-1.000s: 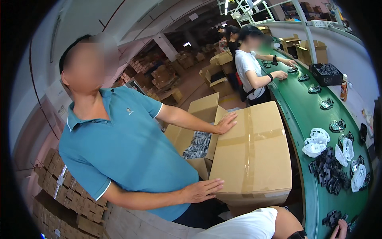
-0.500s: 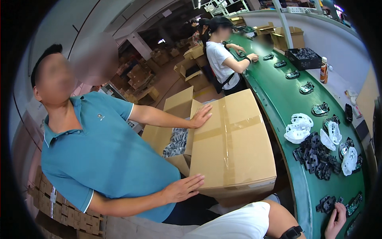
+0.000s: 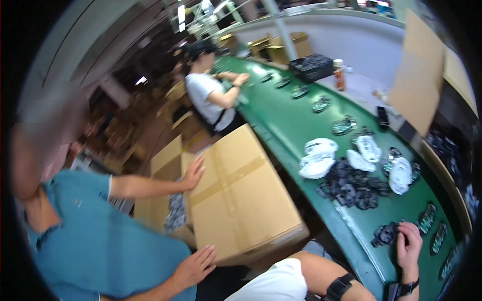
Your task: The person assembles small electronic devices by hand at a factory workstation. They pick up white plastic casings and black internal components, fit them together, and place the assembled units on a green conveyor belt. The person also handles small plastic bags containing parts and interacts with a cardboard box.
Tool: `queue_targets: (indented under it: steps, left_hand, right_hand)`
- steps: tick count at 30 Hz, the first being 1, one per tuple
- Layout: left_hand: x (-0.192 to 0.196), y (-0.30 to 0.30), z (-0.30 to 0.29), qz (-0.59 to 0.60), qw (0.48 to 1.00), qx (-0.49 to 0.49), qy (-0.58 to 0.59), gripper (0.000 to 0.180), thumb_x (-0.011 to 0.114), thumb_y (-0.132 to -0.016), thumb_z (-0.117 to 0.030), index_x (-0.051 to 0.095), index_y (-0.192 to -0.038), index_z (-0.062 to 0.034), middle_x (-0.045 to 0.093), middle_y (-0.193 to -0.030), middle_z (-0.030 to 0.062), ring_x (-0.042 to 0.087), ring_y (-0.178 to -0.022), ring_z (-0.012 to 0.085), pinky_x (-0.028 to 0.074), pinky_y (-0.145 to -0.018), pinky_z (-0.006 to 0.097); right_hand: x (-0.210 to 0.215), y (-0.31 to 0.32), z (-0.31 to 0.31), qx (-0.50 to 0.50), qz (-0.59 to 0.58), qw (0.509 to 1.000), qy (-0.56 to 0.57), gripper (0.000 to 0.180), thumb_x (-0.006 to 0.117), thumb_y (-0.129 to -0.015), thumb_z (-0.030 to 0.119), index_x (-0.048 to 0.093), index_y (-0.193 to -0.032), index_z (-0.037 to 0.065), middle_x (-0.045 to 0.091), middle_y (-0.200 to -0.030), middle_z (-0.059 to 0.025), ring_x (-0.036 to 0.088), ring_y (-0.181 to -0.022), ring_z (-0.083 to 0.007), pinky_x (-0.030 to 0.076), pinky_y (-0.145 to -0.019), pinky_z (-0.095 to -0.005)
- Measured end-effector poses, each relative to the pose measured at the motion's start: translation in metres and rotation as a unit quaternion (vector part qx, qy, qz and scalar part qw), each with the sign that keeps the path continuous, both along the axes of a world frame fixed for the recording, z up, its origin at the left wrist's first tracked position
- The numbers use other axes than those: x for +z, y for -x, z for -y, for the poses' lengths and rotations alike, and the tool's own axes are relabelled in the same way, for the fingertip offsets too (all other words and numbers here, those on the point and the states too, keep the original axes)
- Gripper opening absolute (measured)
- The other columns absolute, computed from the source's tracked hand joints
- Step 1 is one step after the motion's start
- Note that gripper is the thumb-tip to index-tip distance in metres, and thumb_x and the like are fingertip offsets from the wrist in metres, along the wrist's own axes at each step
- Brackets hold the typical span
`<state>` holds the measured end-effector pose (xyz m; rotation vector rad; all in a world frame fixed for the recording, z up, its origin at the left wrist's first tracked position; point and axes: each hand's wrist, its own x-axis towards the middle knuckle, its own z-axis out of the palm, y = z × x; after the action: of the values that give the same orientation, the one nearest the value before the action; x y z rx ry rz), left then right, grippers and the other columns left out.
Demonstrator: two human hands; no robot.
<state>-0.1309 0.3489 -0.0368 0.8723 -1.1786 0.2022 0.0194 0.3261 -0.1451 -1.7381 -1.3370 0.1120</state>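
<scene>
My left hand point(image 3: 410, 245) is at the lower right over the green work surface point(image 3: 356, 228), its fingers curled closed at the right edge of a black plastic part point(image 3: 385, 234). Exactly how the fingertips grip it is hidden. Right beside the hand lies an oval base with a green circuit board point(image 3: 428, 218), with several more along the right edge. Farther off is a heap of black plastic parts point(image 3: 349, 185). White curved shells point(image 3: 318, 158) lie behind it, and another white shell point(image 3: 400, 175) rests to its right. My right hand is out of view.
A co-worker in a teal shirt point(image 3: 115, 241) rests both hands on a taped cardboard box point(image 3: 241, 200) left of the bench. Another person point(image 3: 213, 95) handles parts farther along. Several circuit-board bases, a black bin point(image 3: 311, 68) and an orange spray can point(image 3: 339, 78) stand along the surface.
The view has swung to the right, so the box, people and bench appear farther left. More of my left wrist shows; the hand stays at the black part. The co-worker's hands remain on the box.
</scene>
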Motion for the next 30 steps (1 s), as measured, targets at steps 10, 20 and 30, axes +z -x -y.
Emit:
queue_targets:
  steps: [10,20,30]
  left_hand:
    - [-0.022,-0.009,-0.2,-0.059,0.475,0.693,-0.54,0.052,0.074,-0.083,-0.033,0.063,-0.128,-0.0103,0.056,-0.133,0.0275,0.051,-0.127,0.0466,0.041,-0.108,0.056]
    - [-0.063,-0.059,-0.304,-0.272,0.254,0.643,-0.669,0.056,0.066,-0.086,-0.04,0.065,-0.134,-0.0128,0.062,-0.137,0.0199,0.053,-0.133,0.0335,0.028,-0.118,0.058]
    - [-0.086,-0.058,-0.341,-0.23,0.179,0.676,-0.677,0.035,0.067,-0.084,-0.026,0.072,-0.113,-0.0097,0.07,-0.114,0.0154,0.061,-0.121,0.0309,0.032,-0.111,0.061]
  right_hand:
    - [0.02,0.035,-0.001,0.005,0.133,0.973,0.186,0.085,0.079,-0.074,0.057,0.056,-0.142,0.011,0.034,-0.155,-0.0286,0.027,-0.144,-0.0525,0.017,-0.115,-0.0707]
    - [0.004,0.061,-0.093,0.082,0.102,0.982,0.136,0.075,0.076,-0.082,0.046,0.052,-0.142,0.007,0.033,-0.154,-0.0294,0.028,-0.145,-0.0502,0.024,-0.112,-0.0729]
    - [0.032,0.051,-0.066,-0.018,0.169,0.984,0.049,0.052,0.075,-0.075,0.01,0.061,-0.124,0.003,0.061,-0.132,-0.0186,0.055,-0.127,-0.0383,0.03,-0.115,-0.0614]
